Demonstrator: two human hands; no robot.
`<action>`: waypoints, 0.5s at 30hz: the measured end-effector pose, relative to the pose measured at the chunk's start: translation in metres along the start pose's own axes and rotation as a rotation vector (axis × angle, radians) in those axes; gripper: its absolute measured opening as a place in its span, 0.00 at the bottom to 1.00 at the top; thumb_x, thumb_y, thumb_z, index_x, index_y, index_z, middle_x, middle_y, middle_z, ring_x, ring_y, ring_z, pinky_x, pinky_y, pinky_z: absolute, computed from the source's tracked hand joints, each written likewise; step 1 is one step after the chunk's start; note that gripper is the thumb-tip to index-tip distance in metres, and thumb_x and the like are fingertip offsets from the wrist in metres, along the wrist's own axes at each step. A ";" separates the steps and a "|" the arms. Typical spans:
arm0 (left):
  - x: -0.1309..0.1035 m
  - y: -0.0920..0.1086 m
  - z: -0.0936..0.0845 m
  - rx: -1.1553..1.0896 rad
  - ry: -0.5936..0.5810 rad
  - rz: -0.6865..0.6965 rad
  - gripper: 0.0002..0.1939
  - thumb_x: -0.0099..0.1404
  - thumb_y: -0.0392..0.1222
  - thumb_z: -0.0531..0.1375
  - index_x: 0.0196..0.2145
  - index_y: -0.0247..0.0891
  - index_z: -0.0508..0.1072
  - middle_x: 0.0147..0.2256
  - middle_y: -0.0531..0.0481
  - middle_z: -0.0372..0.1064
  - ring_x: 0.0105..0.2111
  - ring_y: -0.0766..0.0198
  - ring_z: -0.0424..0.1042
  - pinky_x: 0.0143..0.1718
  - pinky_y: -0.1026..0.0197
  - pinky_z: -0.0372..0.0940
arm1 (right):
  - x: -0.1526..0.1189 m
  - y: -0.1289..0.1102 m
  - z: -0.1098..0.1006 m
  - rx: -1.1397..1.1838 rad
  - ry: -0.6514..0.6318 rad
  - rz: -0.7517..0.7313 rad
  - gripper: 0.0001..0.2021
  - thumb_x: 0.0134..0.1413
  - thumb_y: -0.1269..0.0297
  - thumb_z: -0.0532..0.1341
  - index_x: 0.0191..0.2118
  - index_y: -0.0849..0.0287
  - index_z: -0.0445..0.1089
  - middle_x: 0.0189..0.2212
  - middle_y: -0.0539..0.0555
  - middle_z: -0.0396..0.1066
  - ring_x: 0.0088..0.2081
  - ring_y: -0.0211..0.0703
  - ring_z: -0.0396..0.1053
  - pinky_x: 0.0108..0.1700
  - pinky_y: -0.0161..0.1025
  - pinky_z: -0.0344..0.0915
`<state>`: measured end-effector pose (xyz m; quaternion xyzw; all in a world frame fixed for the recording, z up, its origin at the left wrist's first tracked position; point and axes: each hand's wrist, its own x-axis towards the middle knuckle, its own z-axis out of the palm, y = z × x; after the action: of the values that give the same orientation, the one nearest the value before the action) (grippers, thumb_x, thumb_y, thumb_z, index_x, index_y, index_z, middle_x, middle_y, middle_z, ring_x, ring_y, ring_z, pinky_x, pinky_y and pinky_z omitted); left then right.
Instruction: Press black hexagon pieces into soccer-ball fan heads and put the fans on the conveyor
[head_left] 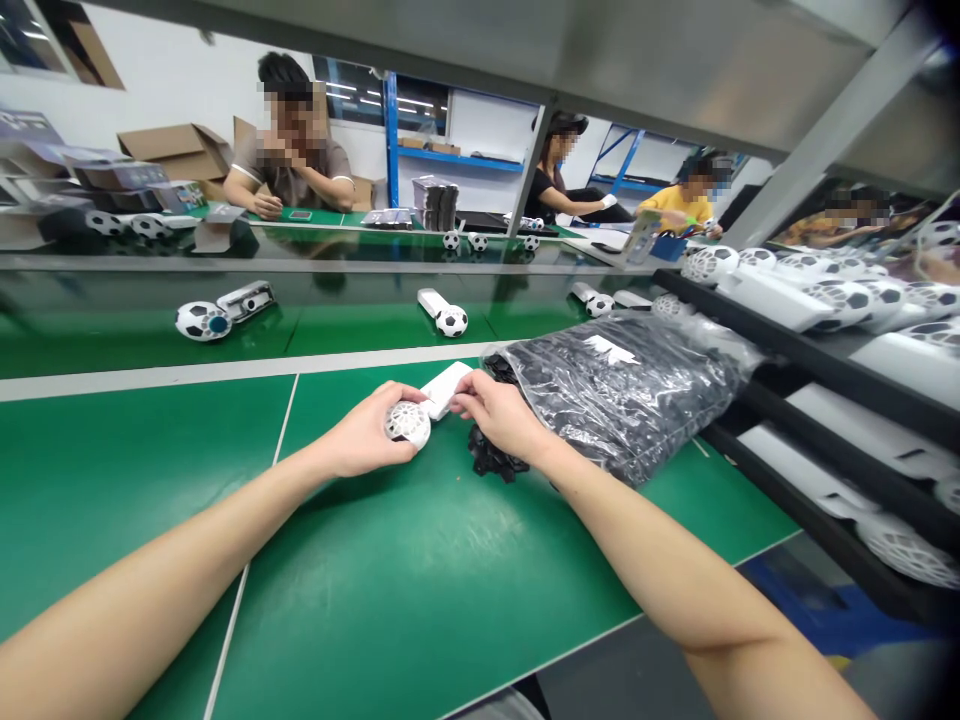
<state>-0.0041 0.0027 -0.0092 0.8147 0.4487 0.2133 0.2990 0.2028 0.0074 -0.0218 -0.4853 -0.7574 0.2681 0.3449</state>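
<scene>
Gripping white plastic ball-headed unit [410,424] in left hand [369,430], above green worktop [337,600]. Bunching right hand [504,412] at its rectangular end; cannot tell if holding. Crowded at right by clear plastic bag of black parts [637,385], loose black pieces [493,462].

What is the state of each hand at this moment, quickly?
Left hand: closed, holding the white device by its round end.
Right hand: curled at the handle; whether it grips anything cannot be told.

Left hand [367,432] holds device [407,426] by round end at green bench [337,590]; right hand [495,408] at its handle [445,390], beside black parts [493,462] and bag [630,395]. More devices [451,321] beyond.
</scene>
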 end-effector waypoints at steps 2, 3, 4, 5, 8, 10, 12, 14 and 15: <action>0.000 -0.001 0.001 0.000 -0.008 0.005 0.25 0.48 0.37 0.58 0.46 0.39 0.62 0.41 0.50 0.61 0.38 0.59 0.64 0.39 0.58 0.61 | 0.000 -0.002 0.001 0.061 0.010 0.005 0.02 0.54 0.69 0.53 0.35 0.58 0.60 0.29 0.52 0.71 0.31 0.38 0.71 0.34 0.37 0.68; 0.001 -0.001 0.002 0.003 -0.006 0.014 0.24 0.48 0.38 0.59 0.45 0.39 0.62 0.42 0.50 0.61 0.38 0.59 0.64 0.39 0.58 0.61 | 0.000 -0.003 0.002 0.088 0.009 0.001 0.03 0.55 0.69 0.52 0.36 0.58 0.59 0.29 0.52 0.71 0.31 0.38 0.71 0.35 0.38 0.68; 0.001 -0.002 0.003 0.008 0.002 0.026 0.24 0.48 0.39 0.59 0.45 0.39 0.62 0.42 0.50 0.60 0.39 0.58 0.64 0.40 0.57 0.61 | -0.001 -0.004 0.003 0.110 -0.001 -0.005 0.04 0.55 0.70 0.52 0.37 0.58 0.59 0.30 0.52 0.71 0.31 0.38 0.71 0.36 0.38 0.68; 0.001 -0.003 0.004 0.012 0.012 0.039 0.24 0.48 0.41 0.60 0.44 0.39 0.62 0.42 0.49 0.60 0.39 0.58 0.64 0.41 0.57 0.60 | -0.001 -0.005 0.004 0.128 -0.013 -0.010 0.05 0.55 0.70 0.51 0.38 0.59 0.60 0.30 0.52 0.71 0.32 0.37 0.71 0.37 0.38 0.68; 0.002 -0.005 0.007 0.023 0.029 0.062 0.24 0.48 0.44 0.61 0.44 0.40 0.63 0.42 0.50 0.59 0.40 0.57 0.63 0.42 0.56 0.60 | -0.002 -0.009 0.005 0.157 -0.046 -0.018 0.04 0.55 0.70 0.52 0.37 0.59 0.61 0.31 0.52 0.71 0.33 0.37 0.70 0.38 0.38 0.68; 0.002 -0.007 0.008 0.023 0.031 0.066 0.24 0.49 0.43 0.61 0.44 0.40 0.62 0.41 0.50 0.59 0.40 0.58 0.63 0.42 0.56 0.60 | -0.003 -0.011 0.005 0.144 -0.047 -0.050 0.04 0.55 0.68 0.52 0.35 0.59 0.63 0.32 0.52 0.70 0.33 0.37 0.70 0.37 0.37 0.67; 0.003 -0.008 0.008 0.018 0.028 0.080 0.23 0.49 0.42 0.61 0.44 0.40 0.63 0.41 0.50 0.59 0.40 0.58 0.63 0.42 0.57 0.60 | -0.004 -0.011 0.004 0.072 -0.037 -0.142 0.04 0.54 0.68 0.54 0.35 0.58 0.65 0.33 0.52 0.70 0.35 0.37 0.68 0.38 0.37 0.65; 0.003 -0.009 0.006 0.010 0.015 0.101 0.22 0.49 0.41 0.60 0.43 0.40 0.63 0.41 0.51 0.59 0.40 0.58 0.63 0.42 0.57 0.59 | -0.004 -0.011 0.003 0.002 -0.016 -0.230 0.03 0.52 0.67 0.57 0.33 0.58 0.67 0.31 0.51 0.69 0.34 0.37 0.66 0.38 0.37 0.63; 0.003 -0.009 0.005 0.007 0.006 0.109 0.22 0.49 0.41 0.60 0.43 0.40 0.63 0.41 0.51 0.59 0.40 0.58 0.63 0.42 0.57 0.59 | -0.004 -0.011 0.003 -0.010 -0.012 -0.245 0.03 0.52 0.67 0.58 0.32 0.58 0.67 0.30 0.51 0.68 0.33 0.37 0.65 0.38 0.37 0.63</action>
<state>-0.0049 0.0070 -0.0185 0.8384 0.4053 0.2301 0.2826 0.1955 -0.0005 -0.0166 -0.3892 -0.8142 0.2232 0.3684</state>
